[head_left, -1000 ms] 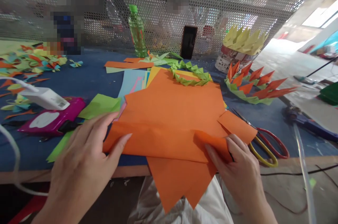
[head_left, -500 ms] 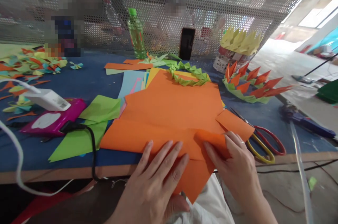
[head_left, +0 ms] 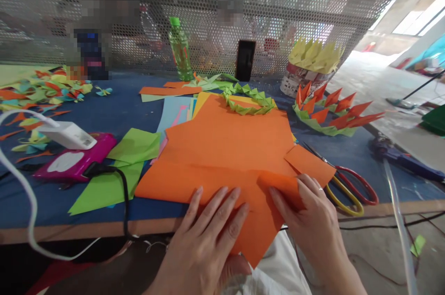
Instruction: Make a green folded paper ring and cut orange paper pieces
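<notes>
A sheet of orange paper (head_left: 255, 230) lies partly folded in front of me, its near corner hanging past the table edge. My left hand (head_left: 208, 239) rests on it with fingers stretched out flat; its thumb sits lower, by the paper's lower edge. My right hand (head_left: 313, 221) pinches a curled, folded-over part of the same paper between thumb and fingers. Under and beyond it is more orange paper (head_left: 239, 137), on a stack of coloured sheets. A small orange piece (head_left: 311, 165) and scissors (head_left: 347, 193) with red and yellow handles lie right of my right hand.
Behind stand a green bottle (head_left: 180, 54), a phone (head_left: 245, 60) and a yellow-spiked paper crown (head_left: 314, 56). Folded paper rings, one green (head_left: 250, 108), one orange-and-green (head_left: 333, 118), lie nearer. Green paper (head_left: 134, 146), a magenta device (head_left: 76, 160) with cables and paper scraps (head_left: 45, 86) fill the left.
Both hands keep almost the same place on the orange paper. The view has shifted slightly, so items at the left appear a little further right and lower.
</notes>
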`<state>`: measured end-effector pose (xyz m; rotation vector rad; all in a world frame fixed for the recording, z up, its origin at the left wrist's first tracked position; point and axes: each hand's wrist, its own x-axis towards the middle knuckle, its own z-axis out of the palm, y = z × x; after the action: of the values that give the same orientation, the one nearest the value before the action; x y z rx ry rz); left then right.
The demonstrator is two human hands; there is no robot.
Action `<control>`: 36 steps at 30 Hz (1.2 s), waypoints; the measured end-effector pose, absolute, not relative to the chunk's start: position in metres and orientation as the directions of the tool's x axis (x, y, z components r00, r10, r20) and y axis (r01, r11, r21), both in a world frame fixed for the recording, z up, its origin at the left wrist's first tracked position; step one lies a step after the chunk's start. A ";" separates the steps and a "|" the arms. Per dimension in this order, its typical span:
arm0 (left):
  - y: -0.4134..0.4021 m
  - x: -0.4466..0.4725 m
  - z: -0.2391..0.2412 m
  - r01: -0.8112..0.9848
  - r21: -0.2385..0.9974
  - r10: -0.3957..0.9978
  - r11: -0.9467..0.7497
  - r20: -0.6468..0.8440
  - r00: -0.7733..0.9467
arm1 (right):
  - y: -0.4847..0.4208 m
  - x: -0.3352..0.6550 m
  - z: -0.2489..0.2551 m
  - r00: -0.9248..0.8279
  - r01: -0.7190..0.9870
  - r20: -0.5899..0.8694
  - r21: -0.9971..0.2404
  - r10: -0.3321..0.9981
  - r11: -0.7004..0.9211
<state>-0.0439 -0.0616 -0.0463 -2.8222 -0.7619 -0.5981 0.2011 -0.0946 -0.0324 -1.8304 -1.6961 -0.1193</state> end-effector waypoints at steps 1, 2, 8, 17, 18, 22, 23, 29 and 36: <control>-0.061 -0.044 -0.046 0.511 -0.053 0.445 -0.858 0.417 0.792 | -0.095 0.201 -0.033 0.165 0.923 0.469 -0.383 0.868 0.032; -0.061 -0.044 -0.046 0.508 -0.059 0.441 -0.859 0.419 0.794 | -0.095 0.201 -0.033 0.163 0.923 0.471 -0.382 0.867 0.034; -0.060 -0.046 -0.049 0.503 -0.075 0.433 -0.861 0.410 0.803 | -0.095 0.202 -0.034 0.140 0.927 0.493 -0.369 0.859 0.061; -0.062 -0.044 -0.050 0.518 -0.082 0.445 -0.851 0.410 0.796 | -0.092 0.202 -0.036 0.228 0.916 0.526 -0.401 0.819 0.002; -0.063 -0.045 -0.050 0.519 -0.087 0.445 -0.851 0.407 0.798 | -0.093 0.201 -0.036 0.256 0.910 0.549 -0.415 0.795 -0.006; -0.063 -0.045 -0.049 0.525 -0.101 0.452 -0.845 0.389 0.802 | -0.101 0.193 -0.033 0.219 0.958 0.750 -0.285 0.623 0.007; -0.063 -0.045 -0.049 0.527 -0.102 0.455 -0.844 0.386 0.802 | -0.104 0.190 -0.032 0.160 0.970 0.776 -0.239 0.610 0.050; -0.064 -0.043 -0.049 0.524 -0.073 0.458 -0.849 0.396 0.796 | -0.113 0.175 -0.034 -0.281 0.897 0.656 -0.081 0.701 0.435; -0.068 -0.042 -0.050 0.549 -0.072 0.465 -0.833 0.445 0.765 | -0.110 0.187 -0.064 -0.518 0.847 0.505 0.192 0.690 0.496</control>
<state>-0.0415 -0.0676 -0.0501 -2.7626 -0.8024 -0.6183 0.1869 -0.1096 -0.0637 -1.2814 -2.3817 -0.5999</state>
